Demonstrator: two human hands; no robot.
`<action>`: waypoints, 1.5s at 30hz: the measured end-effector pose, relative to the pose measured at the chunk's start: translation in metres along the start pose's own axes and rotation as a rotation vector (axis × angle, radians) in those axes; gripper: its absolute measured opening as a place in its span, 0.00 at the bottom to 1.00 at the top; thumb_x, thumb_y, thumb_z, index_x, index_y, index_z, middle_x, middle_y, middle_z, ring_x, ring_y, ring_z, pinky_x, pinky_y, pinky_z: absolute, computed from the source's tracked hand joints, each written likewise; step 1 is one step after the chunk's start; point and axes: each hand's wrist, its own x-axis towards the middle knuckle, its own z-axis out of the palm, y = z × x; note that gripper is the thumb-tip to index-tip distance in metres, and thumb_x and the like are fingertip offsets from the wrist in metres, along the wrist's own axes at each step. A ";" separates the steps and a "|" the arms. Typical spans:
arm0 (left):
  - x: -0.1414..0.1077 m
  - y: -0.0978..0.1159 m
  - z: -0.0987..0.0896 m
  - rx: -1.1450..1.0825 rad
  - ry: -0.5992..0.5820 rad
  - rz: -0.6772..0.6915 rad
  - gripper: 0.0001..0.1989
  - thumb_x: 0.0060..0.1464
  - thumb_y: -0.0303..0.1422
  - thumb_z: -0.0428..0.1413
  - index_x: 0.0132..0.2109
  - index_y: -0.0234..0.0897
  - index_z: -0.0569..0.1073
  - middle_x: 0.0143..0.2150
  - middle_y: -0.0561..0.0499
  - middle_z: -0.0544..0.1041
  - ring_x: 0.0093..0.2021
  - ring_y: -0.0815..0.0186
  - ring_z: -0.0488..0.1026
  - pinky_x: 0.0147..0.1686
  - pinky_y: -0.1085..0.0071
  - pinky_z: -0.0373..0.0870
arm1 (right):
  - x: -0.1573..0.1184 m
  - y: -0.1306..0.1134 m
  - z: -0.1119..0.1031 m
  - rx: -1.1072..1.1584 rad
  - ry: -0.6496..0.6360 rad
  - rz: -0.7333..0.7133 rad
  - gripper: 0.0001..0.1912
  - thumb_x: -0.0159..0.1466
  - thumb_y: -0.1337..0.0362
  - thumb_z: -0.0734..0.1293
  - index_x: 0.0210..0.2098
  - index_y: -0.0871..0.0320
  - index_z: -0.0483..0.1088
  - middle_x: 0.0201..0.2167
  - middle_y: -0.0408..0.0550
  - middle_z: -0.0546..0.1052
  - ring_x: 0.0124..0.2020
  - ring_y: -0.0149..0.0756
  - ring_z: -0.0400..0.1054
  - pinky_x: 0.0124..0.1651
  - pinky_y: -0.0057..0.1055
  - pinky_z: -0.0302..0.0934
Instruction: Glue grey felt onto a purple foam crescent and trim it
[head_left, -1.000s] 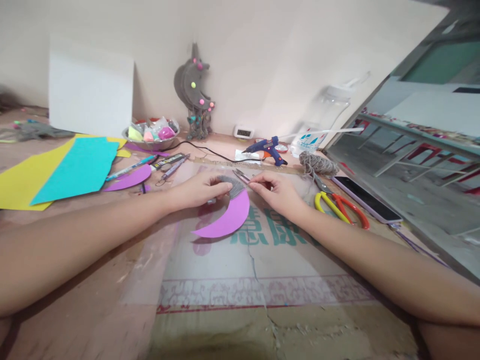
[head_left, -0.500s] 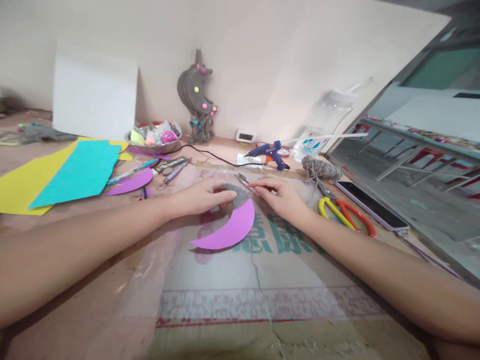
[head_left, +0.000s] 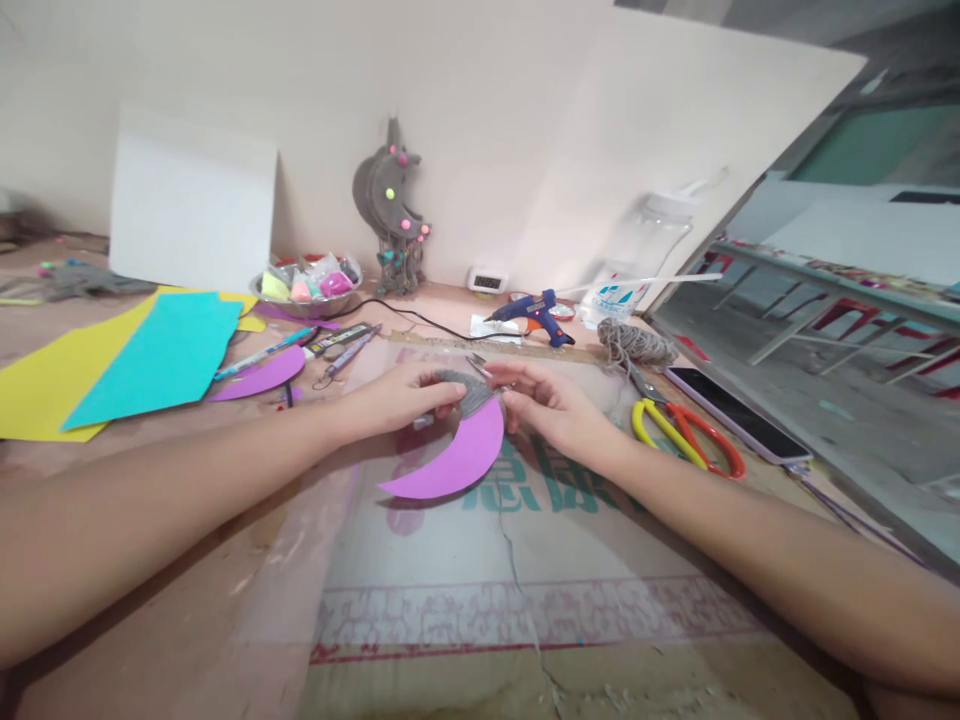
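A purple paper crescent (head_left: 457, 460) is held near its upper end by my left hand (head_left: 409, 400), thumb in front. Grey yarn (head_left: 475, 393) is wrapped in close turns round that upper end. The lower horn is bare and points left. At the right edge of the wrapping, my right hand (head_left: 551, 405) is closed in a pinch on the yarn; the strand itself is barely visible. Just beyond the fingers shows the pointed metal tip of a small tool (head_left: 475, 364), its rest hidden by my right hand.
Scissors (head_left: 686, 435), a phone (head_left: 739, 412) and a yarn ball (head_left: 636, 342) lie at right. Behind are a glue gun (head_left: 532, 312), a clock (head_left: 487, 280) and a bottle (head_left: 637, 255). At left are coloured sheets (head_left: 154, 350), pens (head_left: 352, 350) and a bowl (head_left: 307, 300).
My right hand has shifted left and its fingers now meet the wrapped edge of the crescent, covering more of the small tool. The view has tilted slightly; my left hand keeps its hold.
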 end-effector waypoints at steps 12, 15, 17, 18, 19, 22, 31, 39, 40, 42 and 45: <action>0.002 -0.001 -0.002 0.024 -0.028 0.003 0.15 0.57 0.36 0.50 0.24 0.34 0.68 0.21 0.54 0.68 0.19 0.74 0.62 0.20 0.75 0.59 | 0.003 0.008 -0.002 -0.103 0.032 -0.008 0.15 0.59 0.58 0.67 0.44 0.56 0.68 0.35 0.45 0.74 0.33 0.32 0.67 0.37 0.32 0.63; 0.001 0.001 -0.001 0.064 -0.025 0.019 0.14 0.56 0.35 0.51 0.24 0.34 0.69 0.20 0.55 0.67 0.20 0.74 0.62 0.20 0.75 0.59 | 0.004 0.010 -0.001 -0.155 0.085 -0.006 0.11 0.58 0.58 0.67 0.37 0.57 0.69 0.33 0.45 0.74 0.32 0.32 0.67 0.38 0.32 0.63; 0.000 0.002 -0.001 0.070 -0.037 0.017 0.14 0.56 0.35 0.51 0.24 0.34 0.69 0.20 0.55 0.66 0.19 0.74 0.62 0.20 0.75 0.58 | 0.005 0.010 -0.002 -0.202 0.128 0.002 0.09 0.58 0.58 0.67 0.34 0.57 0.70 0.30 0.44 0.73 0.30 0.31 0.65 0.36 0.31 0.62; 0.000 0.002 -0.001 0.073 -0.046 0.014 0.15 0.57 0.35 0.51 0.24 0.34 0.68 0.20 0.55 0.66 0.19 0.74 0.61 0.20 0.75 0.58 | 0.005 0.009 -0.002 -0.219 0.145 0.003 0.09 0.58 0.58 0.67 0.32 0.58 0.70 0.28 0.43 0.73 0.29 0.31 0.64 0.34 0.31 0.61; 0.000 0.002 -0.002 0.077 -0.057 0.013 0.15 0.57 0.36 0.50 0.25 0.33 0.68 0.20 0.55 0.66 0.19 0.74 0.61 0.20 0.76 0.58 | 0.005 0.009 -0.002 -0.233 0.155 0.001 0.09 0.58 0.58 0.67 0.31 0.58 0.69 0.27 0.43 0.72 0.28 0.30 0.64 0.33 0.30 0.60; -0.001 0.001 -0.002 0.085 -0.094 0.015 0.16 0.58 0.37 0.49 0.26 0.33 0.68 0.22 0.55 0.67 0.20 0.75 0.62 0.21 0.76 0.59 | 0.005 0.009 -0.002 -0.250 0.162 -0.018 0.09 0.58 0.58 0.67 0.31 0.58 0.70 0.27 0.43 0.72 0.27 0.30 0.63 0.32 0.29 0.59; -0.006 0.008 -0.002 0.060 -0.129 -0.021 0.13 0.59 0.36 0.49 0.28 0.35 0.64 0.20 0.57 0.66 0.18 0.75 0.61 0.19 0.76 0.58 | 0.006 0.010 -0.002 -0.233 0.128 0.005 0.09 0.58 0.58 0.66 0.31 0.58 0.70 0.25 0.42 0.70 0.25 0.29 0.60 0.29 0.29 0.56; -0.004 0.004 -0.004 0.067 -0.149 -0.004 0.14 0.58 0.37 0.50 0.27 0.34 0.67 0.21 0.55 0.67 0.19 0.75 0.62 0.19 0.76 0.58 | 0.004 0.007 0.000 -0.196 0.147 0.036 0.09 0.58 0.58 0.67 0.31 0.58 0.70 0.23 0.41 0.68 0.23 0.28 0.58 0.27 0.28 0.54; -0.004 0.004 -0.004 0.058 -0.156 -0.003 0.14 0.59 0.37 0.50 0.27 0.34 0.67 0.21 0.55 0.67 0.19 0.75 0.62 0.19 0.76 0.58 | 0.004 0.007 0.000 -0.195 0.147 0.038 0.09 0.58 0.58 0.67 0.31 0.58 0.70 0.23 0.41 0.68 0.23 0.28 0.58 0.27 0.28 0.53; -0.004 0.004 -0.004 0.042 -0.161 0.001 0.14 0.59 0.37 0.50 0.27 0.34 0.67 0.21 0.55 0.67 0.19 0.75 0.62 0.19 0.76 0.58 | 0.004 0.008 0.000 -0.195 0.142 0.035 0.09 0.58 0.58 0.67 0.31 0.58 0.71 0.22 0.41 0.68 0.23 0.27 0.58 0.26 0.28 0.53; -0.003 0.004 -0.002 0.032 -0.147 -0.005 0.14 0.59 0.37 0.50 0.28 0.34 0.67 0.23 0.55 0.68 0.19 0.75 0.62 0.19 0.77 0.58 | 0.005 0.011 -0.002 -0.168 0.129 0.042 0.11 0.59 0.58 0.66 0.35 0.58 0.73 0.22 0.40 0.68 0.21 0.26 0.56 0.23 0.27 0.52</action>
